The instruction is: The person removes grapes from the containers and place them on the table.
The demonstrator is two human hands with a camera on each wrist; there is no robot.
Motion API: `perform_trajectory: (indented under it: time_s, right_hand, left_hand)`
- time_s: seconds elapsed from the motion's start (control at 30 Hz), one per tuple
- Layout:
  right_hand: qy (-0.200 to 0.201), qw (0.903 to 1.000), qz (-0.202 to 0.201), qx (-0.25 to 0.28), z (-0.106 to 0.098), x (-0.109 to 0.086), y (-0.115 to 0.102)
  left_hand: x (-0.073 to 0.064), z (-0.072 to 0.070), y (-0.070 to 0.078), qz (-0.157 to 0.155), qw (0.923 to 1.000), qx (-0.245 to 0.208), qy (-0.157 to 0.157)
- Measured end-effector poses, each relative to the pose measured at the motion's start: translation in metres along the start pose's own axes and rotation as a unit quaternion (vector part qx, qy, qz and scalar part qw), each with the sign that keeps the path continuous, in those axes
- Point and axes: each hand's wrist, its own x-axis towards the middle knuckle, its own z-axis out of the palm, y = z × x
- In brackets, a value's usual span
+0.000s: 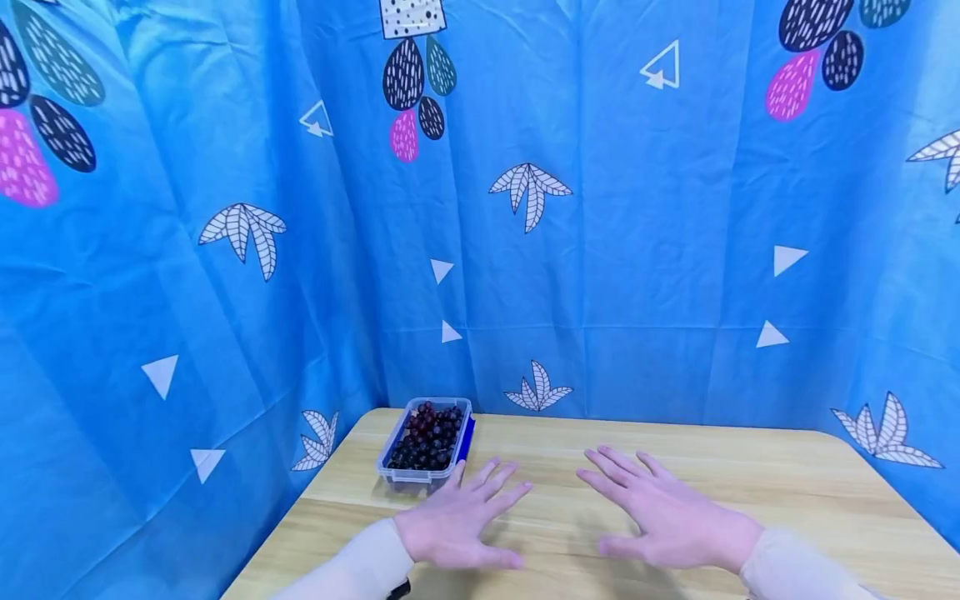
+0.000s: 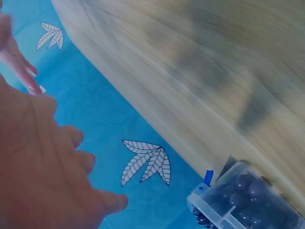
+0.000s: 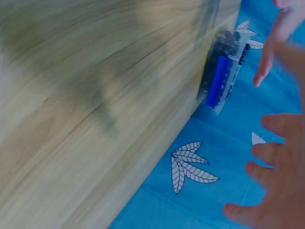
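Note:
Both hands hover over the wooden table with fingers spread and nothing in them. My left hand (image 1: 461,521) is nearest to a clear plastic container (image 1: 408,477) of dark grapes (image 1: 429,437), its fingertips overlapping the container's near right corner in the head view. A blue clip (image 1: 467,439) runs along the container's right side, and its top is uncovered. My right hand (image 1: 671,517) is held to the right, palm down, apart from the container. In the left wrist view the grapes (image 2: 248,195) show through the clear wall; the right wrist view shows the blue clip (image 3: 218,82) side-on.
The pale wooden table (image 1: 750,467) has rounded far corners. Behind it and along its sides hangs a blue curtain (image 1: 637,250) printed with leaves, triangles and drop shapes. The container stands near the table's far left corner, close to the curtain.

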Motion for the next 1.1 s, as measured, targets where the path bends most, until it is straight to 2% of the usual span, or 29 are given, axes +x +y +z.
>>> perform_trajectory:
  time_s: [0.17, 0.27, 0.33, 0.43, 0.53, 0.67, 0.73, 0.83, 0.93, 1.1]
  right_hand:
    - [0.036, 0.9984, -0.019, -0.040, 0.002, 0.008, 0.001]
    - [0.046, 0.9980, -0.018, -0.038, 0.004, 0.009, 0.000]
    - [0.050, 0.9979, -0.019, -0.037, 0.005, 0.009, 0.000]
    - [0.055, 0.9975, -0.024, -0.037, 0.005, 0.010, 0.000]
    - [0.061, 0.9967, -0.034, -0.040, 0.004, 0.009, -0.001]
    - [0.071, 0.9947, -0.054, -0.051, 0.004, 0.009, -0.002]
    - [0.074, 0.9939, -0.061, -0.056, 0.004, 0.009, -0.002]
    - [0.073, 0.9937, -0.062, -0.058, 0.004, 0.010, -0.002]
    - [0.073, 0.9936, -0.063, -0.058, 0.004, 0.011, -0.002]
    - [0.076, 0.9928, -0.070, -0.061, 0.005, 0.014, -0.003]
  left_hand:
    - [0.002, 0.000, -0.021, -0.033, 0.9977, 0.022, 0.055]
    - [0.002, 0.003, -0.042, -0.058, 0.9922, 0.030, 0.106]
    - [0.002, 0.007, -0.061, -0.086, 0.9849, 0.030, 0.147]
    - [0.002, 0.012, -0.090, -0.140, 0.9685, 0.027, 0.204]
    - [0.000, 0.016, -0.118, -0.201, 0.9501, 0.011, 0.238]
    - [-0.006, 0.022, -0.151, -0.281, 0.9262, -0.023, 0.251]
    - [-0.009, 0.025, -0.163, -0.318, 0.9142, -0.043, 0.247]
    - [-0.013, 0.027, -0.177, -0.359, 0.9023, -0.067, 0.229]
    - [-0.014, 0.028, -0.186, -0.379, 0.8986, -0.087, 0.204]
    - [-0.013, 0.029, -0.195, -0.389, 0.9006, -0.098, 0.168]
